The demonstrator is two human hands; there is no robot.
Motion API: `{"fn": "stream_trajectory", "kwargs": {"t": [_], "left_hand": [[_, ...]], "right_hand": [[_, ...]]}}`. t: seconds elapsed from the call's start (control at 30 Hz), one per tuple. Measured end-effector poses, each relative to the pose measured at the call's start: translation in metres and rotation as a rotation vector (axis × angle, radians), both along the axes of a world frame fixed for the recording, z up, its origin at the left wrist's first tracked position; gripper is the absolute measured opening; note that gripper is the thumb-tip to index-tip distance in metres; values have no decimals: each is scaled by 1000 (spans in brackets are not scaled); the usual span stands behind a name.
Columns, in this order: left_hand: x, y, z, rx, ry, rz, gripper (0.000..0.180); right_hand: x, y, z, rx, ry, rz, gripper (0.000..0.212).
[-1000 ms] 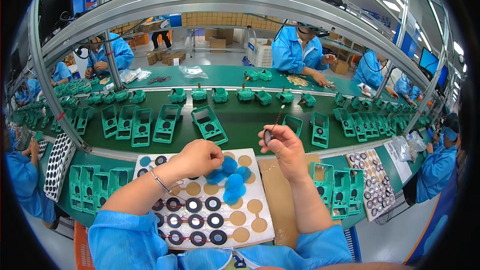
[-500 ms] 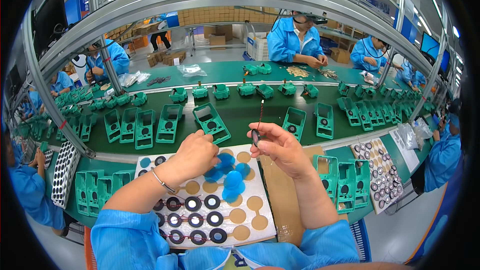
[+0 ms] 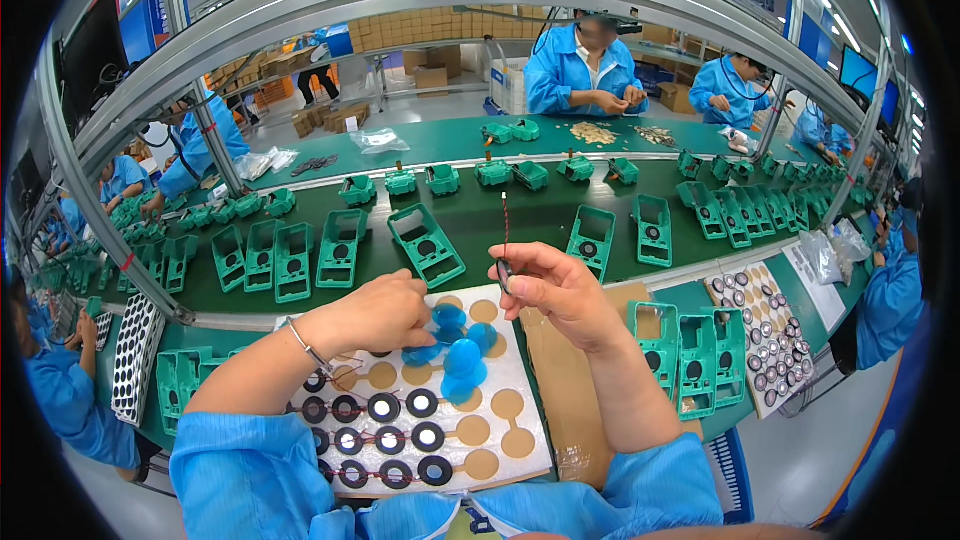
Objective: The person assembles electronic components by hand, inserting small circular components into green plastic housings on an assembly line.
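Observation:
Between the thumb and fingers of my right hand is a small round black speaker, held edge-on. Its twisted red-and-black wire stands up with a white connector at the tip. My left hand is over a white sheet, fingers bent and drawn together beside loose translucent blue discs; whatever its fingertips hold is hidden. Several black ring-shaped speakers with pale centres and red wires lie in rows on the sheet, next to tan round cutouts.
Green plastic housings stand along the dark green belt ahead. More housings sit at my right, by a board of speakers. Brown cardboard lies beside the sheet. A metal frame crosses overhead; co-workers sit around.
My right hand has shifted slightly left with the speaker, and the wire now stands straighter. My left hand stays by the blue discs, its fingers slightly shifted. The view has tilted a little.

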State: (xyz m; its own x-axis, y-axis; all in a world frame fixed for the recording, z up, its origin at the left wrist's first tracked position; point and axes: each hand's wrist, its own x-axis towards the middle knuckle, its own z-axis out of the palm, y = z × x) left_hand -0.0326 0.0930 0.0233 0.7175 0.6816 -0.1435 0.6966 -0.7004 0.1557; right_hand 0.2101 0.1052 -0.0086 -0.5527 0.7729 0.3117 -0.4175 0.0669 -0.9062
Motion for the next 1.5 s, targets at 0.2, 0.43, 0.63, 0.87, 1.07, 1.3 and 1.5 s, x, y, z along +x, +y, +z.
{"fn": "stream_trajectory", "kwargs": {"t": [0.2, 0.43, 0.63, 0.87, 1.07, 1.3, 1.5], "left_hand": [[7, -3, 0, 57, -257, 54, 11], [1, 24, 5, -57, -526, 250, 18], [-25, 129, -45, -69, -342, 728, 26], [-34, 207, -134, -610, -709, 1222, 22], [-36, 220, -128, -776, -786, 1259, 14], [-30, 135, -22, -850, -1122, 922, 14], [-2, 35, -4, -883, -1146, 630, 20]], "right_hand": [[4, 0, 0, 33, 14, -18, 40], [3, 2, 0, 12, 31, -23, 40], [0, 6, -4, 16, 133, -186, 34], [0, 11, -8, 222, 66, -461, 25], [-7, 15, -16, 203, 33, -490, 22], [-12, 5, -11, 647, -291, -807, 22], [-23, -15, -2, 1043, -353, -923, 28]]}}
